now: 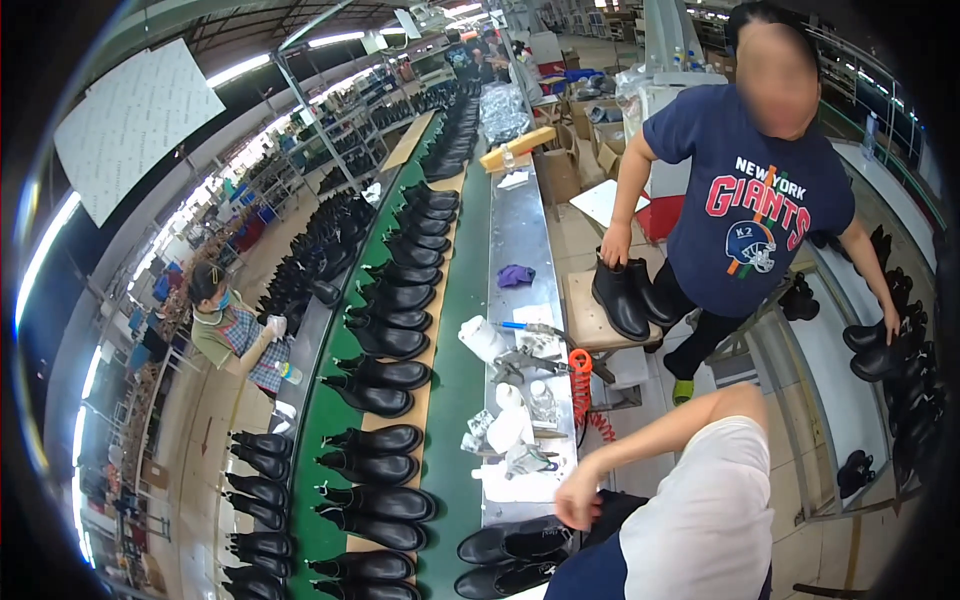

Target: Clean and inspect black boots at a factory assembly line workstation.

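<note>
My right arm, in a white sleeve, reaches in from the lower right with its elbow bent. My right hand (pixel 578 495) hangs with its fingers curled down and together. What they hold, if anything, is hidden. Just below and left of it, a pair of black ankle boots lies on its side by the end of the metal bench, a nearer boot (pixel 490 580) and a farther boot (pixel 485 545). Dark material sits right beside the hand; I cannot make out what it is. My left hand is out of view.
A green conveyor (pixel 465 330) carries rows of black boots (pixel 385 375). White bottles (pixel 485 338), a purple cloth (pixel 515 275) and a red coiled hose (pixel 590 400) are at the metal bench (pixel 515 220). A co-worker in navy (pixel 750 200) handles boots; another person (pixel 240 340) stands left.
</note>
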The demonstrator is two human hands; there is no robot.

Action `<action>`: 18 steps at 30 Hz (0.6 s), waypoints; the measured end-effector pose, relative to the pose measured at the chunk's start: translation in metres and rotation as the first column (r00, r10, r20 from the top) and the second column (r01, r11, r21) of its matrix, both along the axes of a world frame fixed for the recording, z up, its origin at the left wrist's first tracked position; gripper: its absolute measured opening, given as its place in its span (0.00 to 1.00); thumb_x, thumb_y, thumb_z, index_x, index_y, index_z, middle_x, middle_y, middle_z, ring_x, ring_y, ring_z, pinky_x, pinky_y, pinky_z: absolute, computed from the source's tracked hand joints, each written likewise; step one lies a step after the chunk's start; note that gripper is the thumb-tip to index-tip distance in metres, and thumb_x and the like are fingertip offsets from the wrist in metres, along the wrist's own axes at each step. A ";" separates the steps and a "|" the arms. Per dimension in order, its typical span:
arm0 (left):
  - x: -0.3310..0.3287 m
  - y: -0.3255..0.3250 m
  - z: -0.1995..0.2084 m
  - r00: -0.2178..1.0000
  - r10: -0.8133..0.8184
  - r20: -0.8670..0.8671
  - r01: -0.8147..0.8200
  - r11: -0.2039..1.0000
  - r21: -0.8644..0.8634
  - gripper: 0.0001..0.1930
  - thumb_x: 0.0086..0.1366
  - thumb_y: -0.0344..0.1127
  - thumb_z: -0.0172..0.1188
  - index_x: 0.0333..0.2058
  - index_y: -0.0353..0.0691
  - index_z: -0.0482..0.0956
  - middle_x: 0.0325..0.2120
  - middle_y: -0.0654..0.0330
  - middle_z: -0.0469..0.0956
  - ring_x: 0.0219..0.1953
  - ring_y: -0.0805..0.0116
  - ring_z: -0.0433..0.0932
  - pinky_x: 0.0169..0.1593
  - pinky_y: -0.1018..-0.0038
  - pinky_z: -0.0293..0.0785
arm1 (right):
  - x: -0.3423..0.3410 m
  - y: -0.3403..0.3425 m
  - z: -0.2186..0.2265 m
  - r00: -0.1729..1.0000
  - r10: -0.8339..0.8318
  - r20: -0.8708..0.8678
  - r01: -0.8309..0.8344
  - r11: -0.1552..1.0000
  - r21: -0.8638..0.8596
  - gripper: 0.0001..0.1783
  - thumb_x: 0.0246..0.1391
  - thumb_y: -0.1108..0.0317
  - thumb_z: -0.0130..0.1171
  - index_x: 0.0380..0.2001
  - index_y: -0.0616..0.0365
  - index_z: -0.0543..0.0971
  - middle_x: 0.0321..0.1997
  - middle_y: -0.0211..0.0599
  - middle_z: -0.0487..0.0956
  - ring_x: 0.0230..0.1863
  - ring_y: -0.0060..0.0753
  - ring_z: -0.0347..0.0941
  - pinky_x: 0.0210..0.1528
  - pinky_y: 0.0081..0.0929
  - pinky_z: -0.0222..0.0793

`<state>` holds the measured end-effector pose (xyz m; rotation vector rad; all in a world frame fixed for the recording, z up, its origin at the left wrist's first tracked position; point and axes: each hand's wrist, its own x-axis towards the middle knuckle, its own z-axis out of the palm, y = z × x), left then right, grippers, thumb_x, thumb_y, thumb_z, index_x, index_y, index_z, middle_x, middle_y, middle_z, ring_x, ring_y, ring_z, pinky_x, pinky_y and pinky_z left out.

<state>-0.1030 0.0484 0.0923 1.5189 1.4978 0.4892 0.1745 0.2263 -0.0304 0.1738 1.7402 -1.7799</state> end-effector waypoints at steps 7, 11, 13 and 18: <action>-0.009 0.008 -0.009 0.999 -0.044 0.006 0.043 0.998 0.037 0.11 0.52 0.30 0.58 0.36 0.37 0.77 0.31 0.54 0.79 0.34 0.66 0.77 0.44 0.64 0.72 | 0.046 -0.032 0.046 0.980 0.173 0.097 -0.117 0.897 -0.425 0.02 0.46 0.74 0.56 0.24 0.61 0.77 0.19 0.24 0.74 0.18 0.17 0.68 0.18 0.17 0.63; -0.010 0.007 -0.018 0.998 -0.059 0.017 0.059 0.998 0.023 0.12 0.53 0.30 0.59 0.37 0.38 0.76 0.31 0.53 0.78 0.34 0.66 0.77 0.44 0.64 0.72 | 0.049 -0.040 0.064 0.988 0.067 0.139 0.020 0.837 -0.547 0.05 0.48 0.72 0.57 0.22 0.62 0.76 0.15 0.21 0.71 0.14 0.13 0.65 0.12 0.14 0.55; -0.007 0.005 -0.022 0.998 -0.061 0.024 0.061 0.998 0.020 0.12 0.53 0.30 0.59 0.38 0.38 0.76 0.31 0.53 0.78 0.34 0.66 0.77 0.44 0.64 0.72 | 0.052 -0.045 0.061 0.981 0.028 0.193 0.083 0.835 -0.543 0.06 0.49 0.72 0.57 0.22 0.62 0.76 0.15 0.21 0.71 0.13 0.13 0.65 0.11 0.14 0.55; 0.000 -0.006 -0.032 0.998 -0.055 0.041 0.054 0.998 0.023 0.13 0.53 0.31 0.59 0.39 0.39 0.76 0.32 0.52 0.78 0.34 0.66 0.77 0.44 0.63 0.72 | 0.056 -0.049 0.054 0.989 0.004 0.149 0.073 0.857 -0.511 0.06 0.50 0.71 0.57 0.24 0.63 0.76 0.15 0.22 0.71 0.13 0.14 0.65 0.12 0.14 0.59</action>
